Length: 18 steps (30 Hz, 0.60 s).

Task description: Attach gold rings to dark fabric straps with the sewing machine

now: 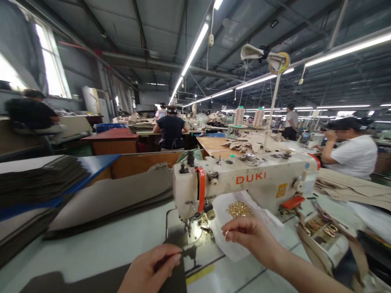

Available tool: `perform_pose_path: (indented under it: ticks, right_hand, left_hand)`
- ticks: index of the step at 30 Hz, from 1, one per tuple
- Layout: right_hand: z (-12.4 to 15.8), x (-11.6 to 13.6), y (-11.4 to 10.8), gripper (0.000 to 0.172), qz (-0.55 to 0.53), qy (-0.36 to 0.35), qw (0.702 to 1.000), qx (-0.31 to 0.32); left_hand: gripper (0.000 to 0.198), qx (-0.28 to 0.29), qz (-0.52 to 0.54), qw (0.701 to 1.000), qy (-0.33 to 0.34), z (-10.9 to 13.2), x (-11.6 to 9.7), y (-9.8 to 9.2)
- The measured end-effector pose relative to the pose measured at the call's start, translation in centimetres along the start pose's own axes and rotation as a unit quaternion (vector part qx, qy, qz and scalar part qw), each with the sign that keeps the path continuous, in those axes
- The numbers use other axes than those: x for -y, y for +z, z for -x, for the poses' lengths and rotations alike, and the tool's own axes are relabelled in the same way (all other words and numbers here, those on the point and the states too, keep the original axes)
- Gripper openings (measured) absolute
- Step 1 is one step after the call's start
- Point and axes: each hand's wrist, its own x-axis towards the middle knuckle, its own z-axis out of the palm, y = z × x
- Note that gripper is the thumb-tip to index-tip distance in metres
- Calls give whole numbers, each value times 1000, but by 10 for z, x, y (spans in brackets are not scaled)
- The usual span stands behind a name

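My left hand [151,268] is closed in a pinch on the edge of a dark fabric piece [100,280] at the bottom of the view. My right hand [249,235] is closed in a pinch over a white plastic bag [232,248], fingertips together; whatever it grips is too small to name. A heap of small gold metal rings [239,209] lies on the bag just behind that hand. The white DUKI sewing machine [244,181] stands right behind both hands, its needle area [195,226] lit between them.
Brown and dark fabric stacks [110,195] lie at left, more on a blue board [39,179]. A tray with gold buckles [324,228] and tan straps sits at right. A person in white [354,150] works at right; others sit further back. Thread cones [238,116] stand behind.
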Motion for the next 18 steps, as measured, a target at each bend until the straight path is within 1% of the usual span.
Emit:
perform_pose_path:
  ticks: [3,5,8,10,14,18]
  right_hand:
    - [0,-6,36,24,-68,4,997,39]
    - [-3,-10,57,22,-92,-5,995,45]
    - [-10,-14,77,22,-103,-18,994,40]
    - [-14,-16,81,22,-107,-26,993,35]
    - [-21,-20,78,26,-103,-33,994,23]
    - [-25,-23,73,33,-105,-9,993,50]
  left_hand:
    - [27,11,19,1000,3,6,-11,1]
    - [27,14,37,999,5,9,-13,2]
    - [26,17,58,998,1,11,-12,3]
    - [25,17,67,998,-5,10,-10,3]
    - [25,27,91,995,-11,7,-9,3]
    - [26,45,135,990,-21,3,-9,3]
